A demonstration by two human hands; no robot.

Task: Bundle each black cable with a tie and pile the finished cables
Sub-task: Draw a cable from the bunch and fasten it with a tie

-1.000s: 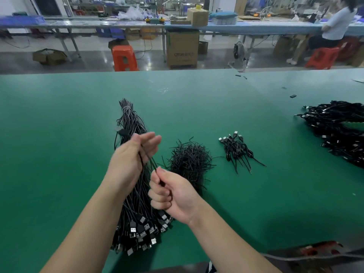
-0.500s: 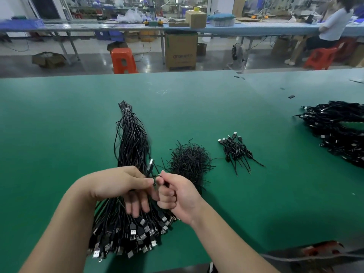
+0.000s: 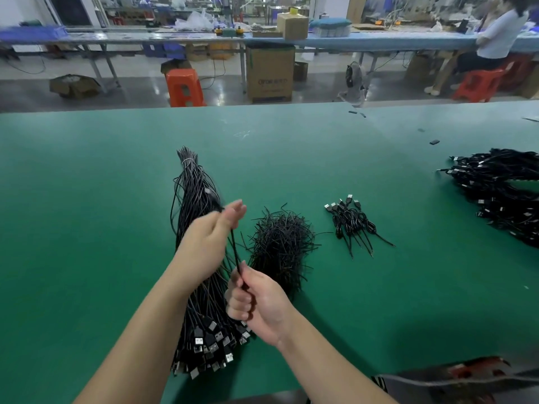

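Both hands' grip holding one black cable (image 3: 234, 252), left hand (image 3: 208, 243), right hand (image 3: 258, 304), ties heap (image 3: 280, 243) beside

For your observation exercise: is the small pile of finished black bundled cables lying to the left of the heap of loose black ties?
No, the small pile of finished black bundled cables lies to the right of the heap of loose black ties.
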